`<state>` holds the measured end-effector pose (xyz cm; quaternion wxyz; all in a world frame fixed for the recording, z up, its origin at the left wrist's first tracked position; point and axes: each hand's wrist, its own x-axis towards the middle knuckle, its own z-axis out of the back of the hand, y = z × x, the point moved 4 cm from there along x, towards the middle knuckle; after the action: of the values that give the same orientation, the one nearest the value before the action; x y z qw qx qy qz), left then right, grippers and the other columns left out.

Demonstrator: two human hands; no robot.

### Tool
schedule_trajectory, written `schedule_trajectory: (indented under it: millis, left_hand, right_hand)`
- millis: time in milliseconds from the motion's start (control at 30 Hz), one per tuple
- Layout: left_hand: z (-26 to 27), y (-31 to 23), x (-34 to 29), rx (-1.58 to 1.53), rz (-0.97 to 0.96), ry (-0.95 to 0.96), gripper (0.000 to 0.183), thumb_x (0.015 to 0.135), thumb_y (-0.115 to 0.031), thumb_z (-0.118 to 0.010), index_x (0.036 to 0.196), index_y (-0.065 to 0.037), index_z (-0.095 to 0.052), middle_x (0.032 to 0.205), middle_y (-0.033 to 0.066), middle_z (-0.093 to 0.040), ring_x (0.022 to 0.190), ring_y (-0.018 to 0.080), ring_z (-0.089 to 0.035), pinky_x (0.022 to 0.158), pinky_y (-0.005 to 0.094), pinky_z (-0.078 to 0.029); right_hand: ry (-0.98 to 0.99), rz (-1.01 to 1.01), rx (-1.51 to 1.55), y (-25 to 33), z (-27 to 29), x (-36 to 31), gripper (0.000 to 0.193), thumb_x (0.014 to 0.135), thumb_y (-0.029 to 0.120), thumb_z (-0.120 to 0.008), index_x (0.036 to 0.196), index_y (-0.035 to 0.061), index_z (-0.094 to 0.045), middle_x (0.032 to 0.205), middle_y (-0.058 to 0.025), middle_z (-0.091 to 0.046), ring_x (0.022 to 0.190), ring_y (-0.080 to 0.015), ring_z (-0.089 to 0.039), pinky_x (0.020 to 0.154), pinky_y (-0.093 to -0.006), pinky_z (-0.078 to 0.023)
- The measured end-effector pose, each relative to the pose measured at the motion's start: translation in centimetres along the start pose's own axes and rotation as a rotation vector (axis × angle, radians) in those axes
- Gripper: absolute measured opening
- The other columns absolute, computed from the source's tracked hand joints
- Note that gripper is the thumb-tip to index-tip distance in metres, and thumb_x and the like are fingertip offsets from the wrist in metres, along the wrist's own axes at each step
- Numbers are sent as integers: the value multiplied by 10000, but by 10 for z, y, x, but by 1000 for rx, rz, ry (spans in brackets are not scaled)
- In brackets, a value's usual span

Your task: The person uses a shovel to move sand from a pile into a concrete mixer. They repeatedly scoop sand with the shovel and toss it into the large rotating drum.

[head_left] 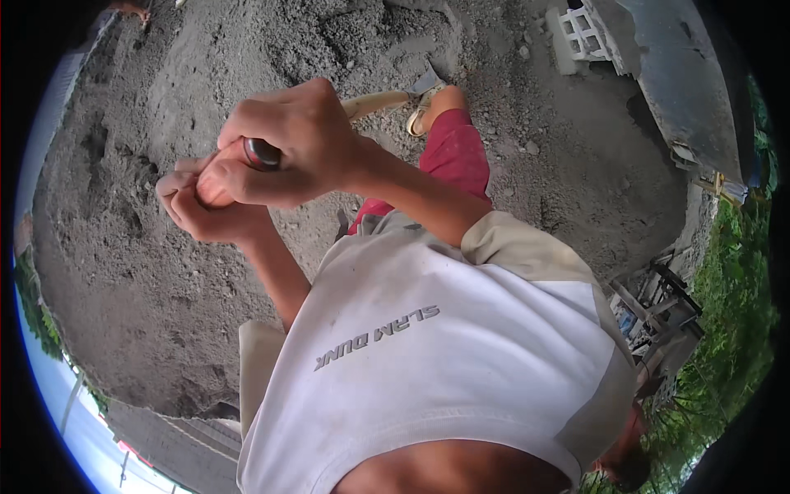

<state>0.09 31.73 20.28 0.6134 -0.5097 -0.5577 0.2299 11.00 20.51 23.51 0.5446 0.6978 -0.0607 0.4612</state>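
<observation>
My two hands are closed together in front of my body, left of centre. My right hand (284, 152) is the upper one, its fingers wrapped round what looks like the grip end of a shovel; a dark, shiny round end (262, 154) shows between thumb and fingers. Against its lower left side presses my left hand (202, 202), fingers curled; what lies inside them is hidden. From behind the right hand a pale wooden shovel handle (378, 103) runs away to a grey metal blade (426, 82), beside my shoe (417, 119).
Grey sand and gravel (304, 41) rise in a heap ahead. A white openwork block (584, 34) and a large metal sheet (683, 74) stand at the far right. Dark frames or scrap (662, 309) and green plants (732, 305) lie along the right. Another person's limb (132, 10) shows at the top left.
</observation>
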Motion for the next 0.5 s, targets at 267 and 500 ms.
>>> schedule_trajectory:
  millis: [267,500]
  left_hand:
    - [17,46,62,-279,255,-67,185,783,-256,-416,706,-92,-453,614,37,-431,558,134,-439,519,267,-406]
    - [63,12,-6,-203,251,-60,122,746,-132,-342,690,-49,-412,603,66,-423,564,137,-379,539,260,-344]
  right_hand:
    - [30,-154,-21,-42,-41,44,238,643,322,-616,605,87,-612,478,-14,-528,390,-146,-518,337,-267,-393]
    - [297,-319,3,21,-58,-34,236,646,270,-668,783,78,-656,641,-65,-611,576,-179,-601,535,-280,-477]
